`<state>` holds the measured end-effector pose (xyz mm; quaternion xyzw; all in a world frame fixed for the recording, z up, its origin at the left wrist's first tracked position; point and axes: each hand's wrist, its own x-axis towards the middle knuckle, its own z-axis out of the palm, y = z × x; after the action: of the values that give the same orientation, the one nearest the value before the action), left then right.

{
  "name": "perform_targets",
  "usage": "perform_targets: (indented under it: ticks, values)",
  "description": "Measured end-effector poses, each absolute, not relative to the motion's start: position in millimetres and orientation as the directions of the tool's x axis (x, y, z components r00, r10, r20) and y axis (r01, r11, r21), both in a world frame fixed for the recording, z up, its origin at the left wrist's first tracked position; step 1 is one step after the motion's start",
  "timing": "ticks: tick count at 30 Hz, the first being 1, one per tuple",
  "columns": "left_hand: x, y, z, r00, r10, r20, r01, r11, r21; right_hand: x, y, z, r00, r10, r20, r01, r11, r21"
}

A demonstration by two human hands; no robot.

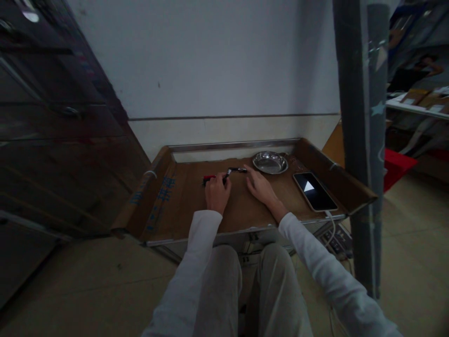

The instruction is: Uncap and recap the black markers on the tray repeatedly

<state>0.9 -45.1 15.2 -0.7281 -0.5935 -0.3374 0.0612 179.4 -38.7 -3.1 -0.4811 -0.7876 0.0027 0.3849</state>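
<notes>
the left hand (217, 192) rests on the desk (182, 206), fingers curled shut around a small tool with a red handle (209, 178); the red end sticks out to the left of the fist and a thin dark shaft runs up and to the right from it. the shaft tip meets a small dark part (237, 170) lying on the cardboard covering of the desk, just ahead of both hands. the right hand (260, 186) lies flat and open, palm down, fingers spread narrow, its fingertips touching or just beside the right end of that part; contact cannot be told for certain. a round metal dish (270, 162) sits near the back edge, just right of the part and apart from the right hand. a phone (315, 191) with a lit screen lies to the right, well clear of the hand, a white cable (330, 228) running from its near end over the desk edge. both arms wear white sleeves.
</notes>
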Motion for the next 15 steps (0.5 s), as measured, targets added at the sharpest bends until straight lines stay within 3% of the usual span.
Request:
perform_targets:
  ticks: [4, 8, 15]
  values:
    - [-9.0, -56.3, 12.9, -0.037, 0.881, 0.472, 0.955, -0.108, 0.277, 180.8, -29.5, -7.9, -0.236, 0.804, 0.546, 0.87, 0.425, -0.25]
    - [-9.8, -62.1, 9.5, -0.067, 0.873, 0.483, 0.982, -0.029, 0.189, 178.8, -24.2, -7.4, -0.216, 0.832, 0.511, 0.921, 0.347, -0.177]
    - [-2.2, -55.5, 9.1, -0.03, 0.893, 0.449, 0.985, -0.051, 0.166, 177.7, -16.8, -6.3, -0.206, 0.854, 0.478, 0.944, 0.303, -0.134]
